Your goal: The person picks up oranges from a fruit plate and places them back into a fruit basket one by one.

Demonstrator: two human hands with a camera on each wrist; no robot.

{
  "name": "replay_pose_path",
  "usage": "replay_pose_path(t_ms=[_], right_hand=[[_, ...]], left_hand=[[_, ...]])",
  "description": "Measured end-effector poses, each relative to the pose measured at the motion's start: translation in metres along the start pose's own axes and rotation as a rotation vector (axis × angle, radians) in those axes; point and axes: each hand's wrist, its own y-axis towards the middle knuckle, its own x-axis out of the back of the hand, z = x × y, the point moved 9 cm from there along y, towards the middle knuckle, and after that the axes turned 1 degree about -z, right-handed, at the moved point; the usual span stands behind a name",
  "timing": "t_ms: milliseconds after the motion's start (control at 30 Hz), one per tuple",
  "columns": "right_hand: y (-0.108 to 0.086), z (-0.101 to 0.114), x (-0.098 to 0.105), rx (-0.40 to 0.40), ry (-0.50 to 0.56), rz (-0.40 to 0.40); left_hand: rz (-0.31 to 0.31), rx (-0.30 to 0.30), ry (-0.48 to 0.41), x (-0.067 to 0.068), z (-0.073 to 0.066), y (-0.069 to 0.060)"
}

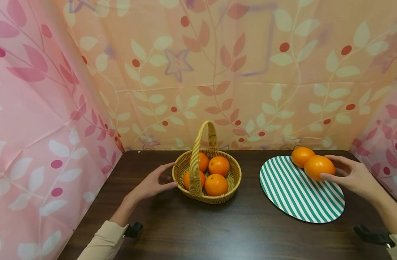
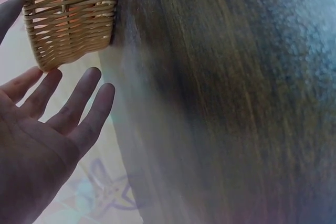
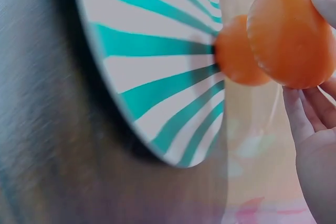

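Note:
A wicker basket (image 1: 237, 179) with a tall handle holds several oranges (image 1: 216, 185). At its left side, my left hand (image 1: 157, 180) has thumb and fingertips against the rim. Its fingers look spread and fairly straight in the left wrist view, reaching the wicker wall (image 2: 73, 19). My right hand (image 1: 351, 175) grips an orange (image 1: 319, 167) between thumb and fingers. That orange (image 3: 291, 35) appears raised off the green-and-white striped oval mat (image 1: 299, 198) in the right wrist view. Behind it, another orange (image 1: 301, 156) rests at the mat's far edge.
The dark wooden table (image 1: 218, 231) carries the basket near its back middle and the mat on the right. Floral cloth (image 1: 205, 72) hangs right behind the table's back edge, and pink floral cloth (image 1: 32, 126) closes off the left side.

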Motion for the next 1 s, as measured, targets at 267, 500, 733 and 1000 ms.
replay_pose_path(t_ms=[267, 500, 733, 1000], right_hand=[[0.015, 0.022, -0.002, 0.05, 0.029, -0.019], [0.028, 0.05, -0.015, 0.115, 0.069, -0.002], [0.039, 0.066, -0.029, 0.16, 0.099, 0.038], [0.051, 0.081, -0.044, 0.192, 0.154, 0.061]], left_hand=[[-0.006, -0.01, 0.002, 0.0, -0.001, 0.001], [-0.005, 0.003, -0.006, 0.0, 0.0, 0.001], [-0.013, 0.005, -0.013, 0.0, 0.001, 0.001], [-0.012, -0.007, -0.048, 0.0, -0.001, 0.001]])
